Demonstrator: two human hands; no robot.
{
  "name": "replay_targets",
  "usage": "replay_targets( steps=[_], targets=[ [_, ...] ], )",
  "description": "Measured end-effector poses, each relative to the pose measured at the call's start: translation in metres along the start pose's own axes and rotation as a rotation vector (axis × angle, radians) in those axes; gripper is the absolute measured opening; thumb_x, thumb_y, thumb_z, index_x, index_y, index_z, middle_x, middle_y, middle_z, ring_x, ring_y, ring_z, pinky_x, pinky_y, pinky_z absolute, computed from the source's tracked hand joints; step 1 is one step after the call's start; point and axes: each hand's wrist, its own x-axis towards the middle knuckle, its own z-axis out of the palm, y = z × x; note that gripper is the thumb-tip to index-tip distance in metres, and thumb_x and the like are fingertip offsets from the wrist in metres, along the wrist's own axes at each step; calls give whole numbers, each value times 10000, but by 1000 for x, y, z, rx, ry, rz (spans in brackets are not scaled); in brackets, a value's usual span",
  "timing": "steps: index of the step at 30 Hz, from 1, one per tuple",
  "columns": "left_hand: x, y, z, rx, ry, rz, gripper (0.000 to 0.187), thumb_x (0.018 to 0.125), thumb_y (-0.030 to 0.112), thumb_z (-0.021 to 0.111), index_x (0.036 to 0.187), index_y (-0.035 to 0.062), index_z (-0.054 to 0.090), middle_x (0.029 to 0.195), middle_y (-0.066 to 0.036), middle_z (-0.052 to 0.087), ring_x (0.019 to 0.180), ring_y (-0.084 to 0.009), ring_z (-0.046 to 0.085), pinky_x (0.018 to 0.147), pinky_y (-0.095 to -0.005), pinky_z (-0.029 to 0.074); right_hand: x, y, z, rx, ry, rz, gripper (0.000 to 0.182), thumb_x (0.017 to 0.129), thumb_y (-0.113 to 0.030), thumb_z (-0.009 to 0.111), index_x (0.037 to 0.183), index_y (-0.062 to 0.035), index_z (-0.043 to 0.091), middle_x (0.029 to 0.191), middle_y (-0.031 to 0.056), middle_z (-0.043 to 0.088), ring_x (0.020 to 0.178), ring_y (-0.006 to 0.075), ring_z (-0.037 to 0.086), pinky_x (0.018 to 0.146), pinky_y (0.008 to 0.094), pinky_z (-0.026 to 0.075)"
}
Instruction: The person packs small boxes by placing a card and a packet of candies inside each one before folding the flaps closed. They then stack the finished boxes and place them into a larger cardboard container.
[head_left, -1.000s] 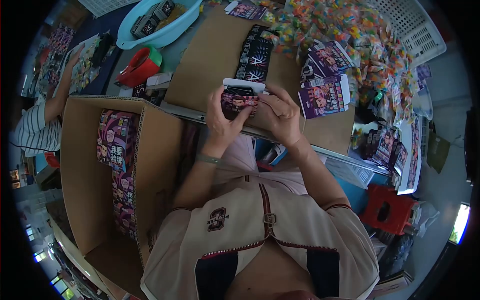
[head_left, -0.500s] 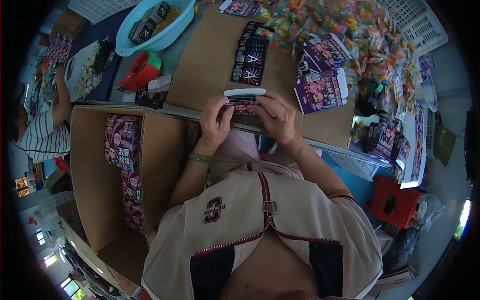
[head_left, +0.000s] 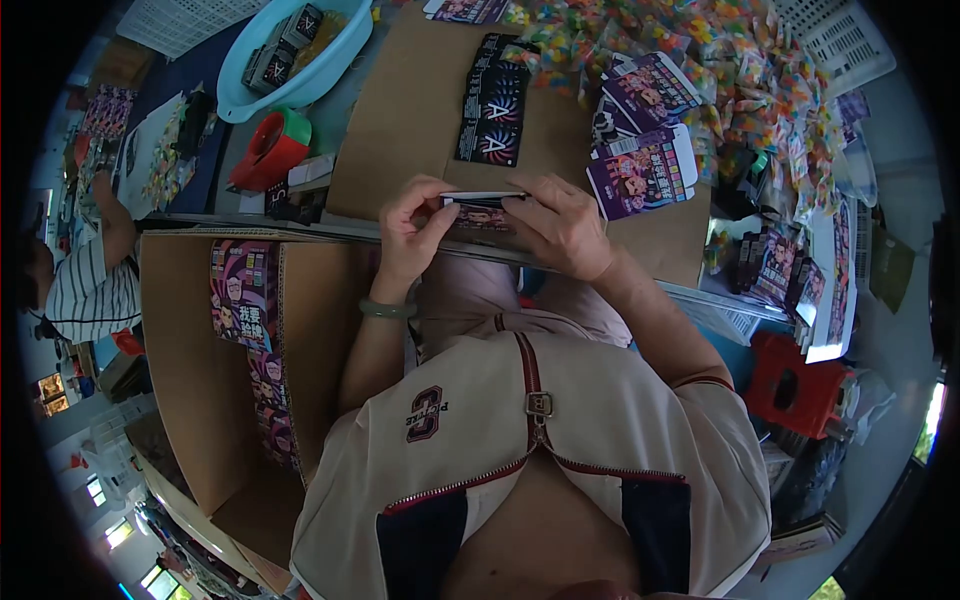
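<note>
Both hands hold a small purple printed box [head_left: 482, 217] at the table's front edge. My left hand [head_left: 412, 228] pinches its left end between thumb and fingers. My right hand [head_left: 562, 222] grips the right end, with fingers across the top. A pale strip shows along the box's upper edge; its inside cannot be made out. Beyond the hands, a row of black packets [head_left: 492, 105] marked "A" lies on the cardboard sheet [head_left: 400, 110]. Flat purple boxes [head_left: 640, 175] lie right of it.
Bagged colourful candies [head_left: 740, 80] heap at the back right. A blue basin [head_left: 290, 60] and red tape dispenser [head_left: 272, 150] stand back left. An open carton [head_left: 190, 400] with purple boxes is at my left. A co-worker [head_left: 95, 280] is far left. A red stool [head_left: 795, 385] stands right.
The box's white top flap, raised earlier, now shows only as a thin strip. My left hand has shifted slightly left, and my right hand's fingers have moved over the box's top edge.
</note>
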Motion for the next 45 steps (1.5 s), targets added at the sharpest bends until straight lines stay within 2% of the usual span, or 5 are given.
replay_targets(
  steps=[16, 27, 31, 39, 45],
  targets=[
    [12, -20, -5, -330, -83, 55, 154, 772, -60, 720, 915, -34, 672, 1019, -111, 641, 748, -94, 617, 636, -204, 496, -17, -6, 9, -89, 9, 102, 304, 689, 32, 764, 935, -49, 606, 1028, 159, 672, 790, 308, 674, 648, 352, 543],
    [18, -5, 4, -64, -93, 44, 164, 765, -18, 734, 917, -3, 676, 871, -48, 643, 673, -66, 600, 557, -196, 463, 5, -18, -2, -28, -28, 234, 266, 756, -29, 750, 1011, 11, 683, 936, 146, 683, 798, 286, 680, 664, 344, 545],
    [14, -5, 3, 33, -56, -2, 186, 783, -28, 709, 967, -3, 698, 839, -25, 640, 669, -60, 590, 564, -204, 457, 14, -15, -8, 223, -150, 497, 173, 798, 9, 699, 971, -2, 692, 876, 153, 682, 751, 220, 692, 650, 321, 546],
    [-6, 8, 8, 46, -11, 94, 231, 796, -51, 683, 1025, -21, 698, 975, -106, 678, 798, -148, 635, 679, -242, 508, -20, -3, 1, 45, -30, 88, 243, 747, -114, 718, 986, -89, 688, 1075, 128, 663, 772, 298, 673, 653, 356, 549],
    [-7, 14, 37, 400, 38, 302, 184, 821, -55, 680, 1003, -35, 702, 950, -118, 687, 803, -170, 649, 724, -260, 520, -29, -32, -10, -196, -86, 214, 535, 708, -237, 768, 1188, -74, 599, 1324, 198, 508, 1128, 348, 544, 853, 441, 504]
  ],
)
